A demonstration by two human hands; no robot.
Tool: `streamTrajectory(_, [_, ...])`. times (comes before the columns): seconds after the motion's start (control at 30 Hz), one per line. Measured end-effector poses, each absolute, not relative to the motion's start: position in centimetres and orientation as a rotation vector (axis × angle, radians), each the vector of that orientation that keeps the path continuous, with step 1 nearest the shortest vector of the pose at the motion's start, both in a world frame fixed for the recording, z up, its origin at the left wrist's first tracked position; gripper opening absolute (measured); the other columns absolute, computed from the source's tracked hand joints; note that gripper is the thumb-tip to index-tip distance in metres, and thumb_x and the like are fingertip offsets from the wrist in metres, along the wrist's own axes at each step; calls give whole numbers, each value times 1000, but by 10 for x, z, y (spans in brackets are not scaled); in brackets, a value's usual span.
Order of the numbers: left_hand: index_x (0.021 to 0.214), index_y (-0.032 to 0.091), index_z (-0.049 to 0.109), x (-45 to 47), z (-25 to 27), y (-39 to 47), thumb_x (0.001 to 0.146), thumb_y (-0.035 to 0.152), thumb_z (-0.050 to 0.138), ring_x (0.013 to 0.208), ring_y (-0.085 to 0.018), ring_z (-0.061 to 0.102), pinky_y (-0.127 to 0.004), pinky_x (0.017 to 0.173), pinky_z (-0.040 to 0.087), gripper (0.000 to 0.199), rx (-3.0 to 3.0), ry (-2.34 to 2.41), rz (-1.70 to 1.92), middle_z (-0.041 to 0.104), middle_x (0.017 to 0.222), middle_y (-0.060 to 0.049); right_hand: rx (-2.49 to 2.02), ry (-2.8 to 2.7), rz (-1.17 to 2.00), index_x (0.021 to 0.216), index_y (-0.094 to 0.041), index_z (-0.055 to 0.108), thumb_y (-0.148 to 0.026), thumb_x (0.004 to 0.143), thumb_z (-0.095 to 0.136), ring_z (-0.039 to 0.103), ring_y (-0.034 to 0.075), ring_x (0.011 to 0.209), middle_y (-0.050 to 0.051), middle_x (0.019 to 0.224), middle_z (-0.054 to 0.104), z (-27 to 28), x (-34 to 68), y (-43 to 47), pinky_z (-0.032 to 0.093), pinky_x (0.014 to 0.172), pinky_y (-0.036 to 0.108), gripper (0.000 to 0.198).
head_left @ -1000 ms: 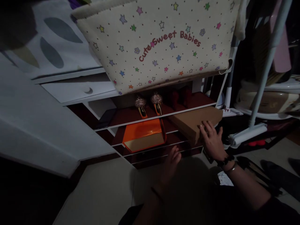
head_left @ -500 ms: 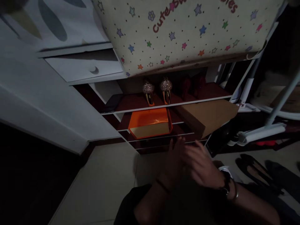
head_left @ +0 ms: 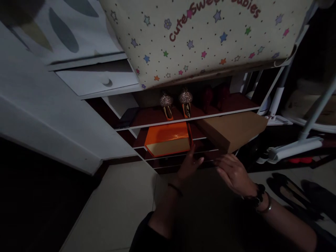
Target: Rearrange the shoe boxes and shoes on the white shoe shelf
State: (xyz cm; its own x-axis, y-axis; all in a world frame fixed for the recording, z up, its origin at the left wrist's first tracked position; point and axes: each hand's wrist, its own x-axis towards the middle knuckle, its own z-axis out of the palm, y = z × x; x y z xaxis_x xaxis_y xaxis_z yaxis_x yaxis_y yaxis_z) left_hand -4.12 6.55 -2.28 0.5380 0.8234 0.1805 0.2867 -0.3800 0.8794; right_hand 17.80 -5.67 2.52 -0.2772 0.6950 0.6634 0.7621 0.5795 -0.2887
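My left hand (head_left: 187, 167) is open, thumb apart from the fingers, just below the right end of an orange box (head_left: 169, 134). That box lies on a lower shelf with its pale side facing me; its lid edge stands up at the right. My right hand (head_left: 232, 172) is held palm inward with loosely bent fingers, holding nothing I can see. Directly above it is the near corner of a brown cardboard box (head_left: 233, 129), which juts out of the shelf at a slant. Whether the right fingers touch that box, I cannot tell.
Glittery high heels (head_left: 185, 99) and dark red heels (head_left: 207, 98) stand on the upper shelf (head_left: 147, 117). A star-printed cover (head_left: 204, 42) hangs above. To the right are a mop-like tool (head_left: 296, 148) and black shoes (head_left: 286, 190) on the floor. A white drawer (head_left: 97, 80) is at left.
My hands, close together before, have moved apart: the left went slightly left toward the orange box, the right slightly right toward the cardboard box. Both boxes stay put.
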Motion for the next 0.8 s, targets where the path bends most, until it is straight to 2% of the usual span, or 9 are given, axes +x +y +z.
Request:
streamTrajectory(0.07, [164, 12, 37, -44, -21, 61, 96, 55, 66, 161, -34, 36, -56, 134, 25, 86, 1927, 912, 858, 43, 169, -22, -1157, -2013, -121, 119, -18, 70, -25, 110, 50, 68, 28, 102, 11, 109, 77, 28, 178, -57, 55, 91, 48, 23])
streamTrajectory(0.13, [159, 12, 43, -51, -23, 52, 95, 56, 65, 161, -34, 35, -56, 135, 24, 80, 1937, 1024, 892, 46, 166, -22, -1159, -1968, -116, 113, -19, 70, -23, 111, 48, 68, 25, 94, 9, 101, 75, 29, 180, -56, 55, 86, 44, 23])
streamTrajectory(0.3, [139, 17, 53, -83, -32, 34, 98, 51, 61, 141, -32, 57, -56, 123, 43, 53, 1912, 1365, 1075, 62, 146, -20, -1151, -1914, -127, 88, -21, 63, -21, 110, 49, 59, 21, 74, 4, 79, 66, 27, 181, -56, 50, 72, 37, 27])
streamTrajectory(0.4, [126, 18, 55, -100, -33, 31, 97, 47, 60, 123, -30, 66, -54, 111, 52, 41, 1930, 1467, 1166, 68, 128, -17, -1122, -1896, -156, 85, -21, 62, -18, 109, 52, 57, 19, 69, 2, 73, 63, 27, 180, -60, 47, 67, 34, 26])
streamTrajectory(0.47, [124, 17, 56, -106, -33, 31, 96, 45, 59, 119, -32, 67, -55, 108, 53, 39, 1957, 1530, 1162, 69, 123, -17, -1095, -1853, -196, 89, -20, 65, -15, 107, 53, 59, 19, 68, 2, 73, 65, 34, 183, -60, 48, 66, 34, 22])
streamTrajectory(0.57, [127, 15, 59, -108, -37, 29, 96, 44, 58, 122, -35, 67, -58, 111, 51, 43, 2038, 1554, 1044, 71, 126, -20, -1108, -1725, -277, 106, -19, 72, -16, 106, 55, 66, 21, 79, 6, 88, 73, 60, 195, -49, 53, 73, 35, 17])
streamTrajectory(0.67, [124, 18, 65, -101, -39, 23, 96, 42, 59, 119, -32, 71, -52, 110, 54, 37, 2088, 1409, 801, 74, 126, -17, -1209, -1694, -393, 130, -19, 71, -19, 106, 50, 70, 27, 99, 12, 110, 76, 101, 213, -13, 56, 89, 42, 32])
streamTrajectory(0.73, [123, 20, 68, -94, -38, 19, 96, 43, 61, 117, -31, 72, -48, 107, 56, 36, 2096, 1316, 656, 75, 125, -16, -1271, -1736, -465, 146, -18, 63, -16, 104, 43, 62, 31, 128, 16, 141, 68, 130, 224, 21, 52, 108, 49, 46])
streamTrajectory(0.8, [127, 18, 68, -89, -36, 18, 96, 44, 61, 122, -32, 71, -49, 108, 55, 41, 2104, 1317, 611, 74, 129, -17, -1356, -1841, -543, 155, -17, 56, -15, 102, 42, 43, 34, 151, 16, 165, 48, 154, 231, 55, 43, 120, 55, 55])
